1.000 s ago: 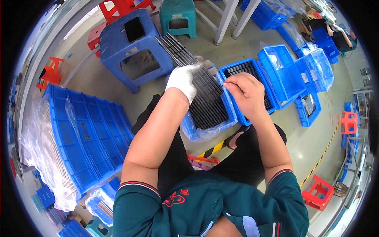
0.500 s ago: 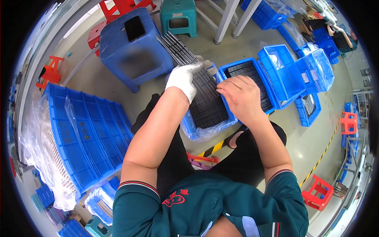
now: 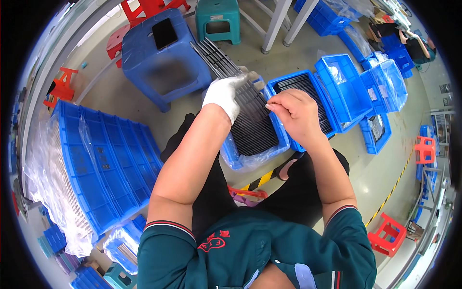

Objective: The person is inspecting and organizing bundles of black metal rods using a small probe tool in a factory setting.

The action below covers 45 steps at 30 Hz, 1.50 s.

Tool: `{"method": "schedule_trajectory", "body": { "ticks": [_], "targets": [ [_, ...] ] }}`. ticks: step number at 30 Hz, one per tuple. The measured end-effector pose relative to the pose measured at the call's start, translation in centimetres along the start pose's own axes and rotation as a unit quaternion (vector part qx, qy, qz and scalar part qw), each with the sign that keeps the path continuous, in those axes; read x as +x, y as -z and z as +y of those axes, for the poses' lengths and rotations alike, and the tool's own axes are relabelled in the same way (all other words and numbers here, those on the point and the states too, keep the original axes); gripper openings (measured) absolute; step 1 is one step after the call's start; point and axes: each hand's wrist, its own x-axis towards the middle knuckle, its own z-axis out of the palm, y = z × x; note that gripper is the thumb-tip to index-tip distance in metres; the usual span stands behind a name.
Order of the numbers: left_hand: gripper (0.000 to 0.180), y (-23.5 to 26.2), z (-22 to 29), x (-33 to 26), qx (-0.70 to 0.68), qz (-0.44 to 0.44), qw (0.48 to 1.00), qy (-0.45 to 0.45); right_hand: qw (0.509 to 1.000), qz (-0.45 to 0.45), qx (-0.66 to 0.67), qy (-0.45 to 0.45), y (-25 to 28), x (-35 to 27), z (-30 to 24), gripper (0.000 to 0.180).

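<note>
My left hand (image 3: 225,94) wears a white glove and grips a bundle of long thin dark strips (image 3: 217,59) that slants up toward a blue stool. Its lower end rests over a blue plastic-lined tray (image 3: 231,156) on my lap, filled with rows of the same dark strips. My bare right hand (image 3: 294,111) hovers over that tray's right side, fingertips pinched together on something too small to make out. A second blue tray (image 3: 323,98) of dark strips sits just right of my right hand.
A blue stool (image 3: 161,54) with a dark phone on it stands ahead on the left. Stacked blue crates (image 3: 103,159) wrapped in plastic fill the left. More blue bins (image 3: 358,84) lie at right. Red stools (image 3: 389,235) and a teal stool (image 3: 217,17) dot the floor.
My right hand has shifted slightly left and down over the lap tray, its fingers closing into a pinch. The gloved left hand stays on the bundle.
</note>
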Motion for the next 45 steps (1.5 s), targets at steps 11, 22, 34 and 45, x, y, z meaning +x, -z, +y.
{"method": "schedule_trajectory", "body": {
  "ticks": [11, 22, 34, 45],
  "targets": [
    [0.012, -0.6, 0.2, -0.4, -0.025, -0.006, 0.999, 0.026, 0.998, -0.042, -0.033, 0.019, 0.3, 0.0, -0.2, 0.01],
    [0.012, -0.6, 0.0, -0.1, -0.008, -0.008, 1.0, 0.011, 0.999, 0.021, -0.035, 0.036, 0.5, 0.2, -0.1, 0.011],
    [0.015, -0.4, -0.2, 0.0, 0.003, 0.004, 1.0, -0.002, 0.999, -0.001, -0.007, 0.032, -0.3, 0.1, -0.3, 0.01],
    [0.015, -0.7, -0.1, -0.1, 0.005, 0.019, 1.0, 0.004, 0.997, -0.003, -0.048, 0.065, -0.1, 0.1, -0.5, 0.01]
  ]
}}
